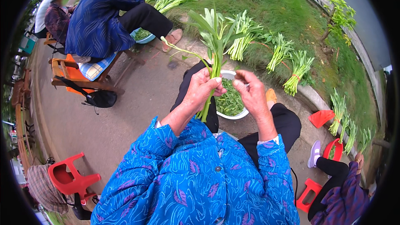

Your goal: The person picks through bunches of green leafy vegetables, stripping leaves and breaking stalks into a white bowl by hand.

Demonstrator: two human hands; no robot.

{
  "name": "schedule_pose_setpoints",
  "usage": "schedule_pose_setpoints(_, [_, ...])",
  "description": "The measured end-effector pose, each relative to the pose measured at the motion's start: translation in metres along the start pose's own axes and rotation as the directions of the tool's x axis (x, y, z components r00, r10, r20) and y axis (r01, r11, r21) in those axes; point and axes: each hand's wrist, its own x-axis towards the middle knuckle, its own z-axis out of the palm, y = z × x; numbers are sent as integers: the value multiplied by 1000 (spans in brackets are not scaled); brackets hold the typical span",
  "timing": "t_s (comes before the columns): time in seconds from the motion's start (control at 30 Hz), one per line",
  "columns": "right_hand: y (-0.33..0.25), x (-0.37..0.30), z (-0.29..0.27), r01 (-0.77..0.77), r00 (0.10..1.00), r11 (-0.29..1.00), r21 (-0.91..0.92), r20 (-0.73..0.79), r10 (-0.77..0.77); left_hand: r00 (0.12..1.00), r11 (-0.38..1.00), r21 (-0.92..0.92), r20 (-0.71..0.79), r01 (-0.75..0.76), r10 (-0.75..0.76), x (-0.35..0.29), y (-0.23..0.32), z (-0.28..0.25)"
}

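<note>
My left hand is closed around the stems of a bunch of water spinach, held upright with its long leaves up and its cut ends pointing toward me. One thin stem leans out of the bunch to the left. To the right of it, my right hand is raised with bent fingers; thumb and forefinger look slightly apart, and I see nothing between them. Below both hands, between my knees, a white basin holds short pieces of picked greens. My hands partly cover its rim.
Tied bundles of greens lie along the kerb and grass ahead. A person in dark blue sits on a wooden chair at the far left, by a blue basin. Red stools stand at both sides. Another person sits at the right.
</note>
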Motion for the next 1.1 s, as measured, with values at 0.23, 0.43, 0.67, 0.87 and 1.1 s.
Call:
schedule_pose_setpoints(0.23, [-59,51,-21,222,968,965,-138,-83,-235,999,988,150,-27,36,-33,-11,5,10])
schedule_pose_setpoints(0.43, [-53,71,-24,372,927,853,-366,98,-362,1000,954,299,-20,10,-4,-17,12,14])
schedule_pose_setpoints(0.67, [-39,62,-51,269,934,946,-179,287,-212,999,960,278,-30,-12,21,-19,13,-1])
schedule_pose_setpoints(0.87, [-22,52,-59,276,902,947,-164,384,-196,998,948,316,-59,31,-13,-24,18,-4])
schedule_pose_setpoints(1.1, [-12,36,-32,355,935,869,-345,141,-326,997,940,338,-64,53,-33,-32,22,-3])
